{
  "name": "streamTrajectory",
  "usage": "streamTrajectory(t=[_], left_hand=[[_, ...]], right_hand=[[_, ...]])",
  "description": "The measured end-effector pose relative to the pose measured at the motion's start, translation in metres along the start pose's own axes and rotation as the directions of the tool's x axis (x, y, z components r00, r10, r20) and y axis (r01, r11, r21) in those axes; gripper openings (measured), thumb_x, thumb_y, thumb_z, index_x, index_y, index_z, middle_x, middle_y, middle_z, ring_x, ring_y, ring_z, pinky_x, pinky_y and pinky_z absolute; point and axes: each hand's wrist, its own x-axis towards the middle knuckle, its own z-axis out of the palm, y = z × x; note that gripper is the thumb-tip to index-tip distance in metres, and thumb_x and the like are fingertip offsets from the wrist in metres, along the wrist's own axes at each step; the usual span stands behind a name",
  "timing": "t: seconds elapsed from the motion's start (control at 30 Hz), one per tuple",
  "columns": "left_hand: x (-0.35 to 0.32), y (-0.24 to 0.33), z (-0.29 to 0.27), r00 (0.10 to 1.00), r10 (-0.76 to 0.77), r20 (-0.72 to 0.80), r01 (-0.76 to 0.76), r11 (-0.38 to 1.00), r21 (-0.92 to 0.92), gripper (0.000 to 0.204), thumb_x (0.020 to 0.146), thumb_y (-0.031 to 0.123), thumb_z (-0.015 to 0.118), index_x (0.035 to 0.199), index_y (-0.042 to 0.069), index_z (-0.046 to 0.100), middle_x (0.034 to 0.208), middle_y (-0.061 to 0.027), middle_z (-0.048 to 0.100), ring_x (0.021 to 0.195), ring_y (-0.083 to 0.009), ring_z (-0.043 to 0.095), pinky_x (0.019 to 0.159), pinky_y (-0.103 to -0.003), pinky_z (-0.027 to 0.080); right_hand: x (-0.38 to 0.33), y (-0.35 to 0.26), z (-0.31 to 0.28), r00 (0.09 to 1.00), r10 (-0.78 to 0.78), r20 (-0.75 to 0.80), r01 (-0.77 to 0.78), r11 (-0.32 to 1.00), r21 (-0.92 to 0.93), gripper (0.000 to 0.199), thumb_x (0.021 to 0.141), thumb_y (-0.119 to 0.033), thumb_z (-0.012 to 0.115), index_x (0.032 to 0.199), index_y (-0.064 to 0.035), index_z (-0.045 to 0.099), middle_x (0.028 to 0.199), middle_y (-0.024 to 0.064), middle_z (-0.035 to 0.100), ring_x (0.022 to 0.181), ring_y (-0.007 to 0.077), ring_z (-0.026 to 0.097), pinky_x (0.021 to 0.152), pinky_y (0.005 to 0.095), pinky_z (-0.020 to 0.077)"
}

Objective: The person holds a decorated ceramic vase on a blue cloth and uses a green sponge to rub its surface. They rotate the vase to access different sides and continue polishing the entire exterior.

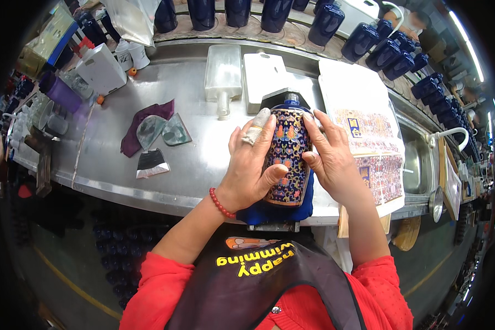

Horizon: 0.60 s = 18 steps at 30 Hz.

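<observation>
A dark blue bottle with a colourful floral pattern lies in front of me on a blue cloth-covered rest, its neck pointing away. My left hand lies along the bottle's left side, fingers stretched out, thumb over the front face. Pale coverings wrap some of its fingertips, and a red bead bracelet circles the wrist. On the bottle's upper right edge rest the outstretched fingers of my right hand, its thumb near the front. Right of the bottle lies a stack of patterned printed sheets. The bottle's underside is hidden.
A clear bottle and a white block lie farther back on the metal table. Dark cloth and green scraper pieces are at left. Several blue bottles line the back ledge. A sink is at right.
</observation>
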Motion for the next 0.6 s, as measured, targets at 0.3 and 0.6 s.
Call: streamTrajectory(t=[0.3,0.6], left_hand=[[0.013,-0.003,-0.001,1.000,0.027,-0.013,-0.027,0.999,0.020,0.094,0.094,0.072,0.046,0.155,0.000,0.035,0.151,-0.0253,0.043,0.139,-0.0444,0.037,0.117,-0.063,0.012],[0.018,0.000,-0.007,0.999,0.031,-0.015,-0.031,0.998,0.053,0.086,0.095,0.071,0.048,0.151,0.007,0.042,0.144,-0.0225,0.050,0.135,-0.0408,0.044,0.116,-0.064,0.012]], right_hand=[[0.015,-0.006,-0.009,1.000,0.011,0.007,-0.011,1.000,-0.009,0.058,0.089,-0.020,0.073,0.144,-0.0148,0.056,0.146,0.0216,0.044,0.128,0.0409,0.046,0.108,0.0476,0.0410],[0.024,-0.008,-0.012,0.999,-0.030,-0.028,0.029,0.999,-0.036,0.057,0.085,-0.019,0.076,0.139,-0.0149,0.060,0.138,0.0179,0.048,0.123,0.0385,0.049,0.103,0.0474,0.0449]])
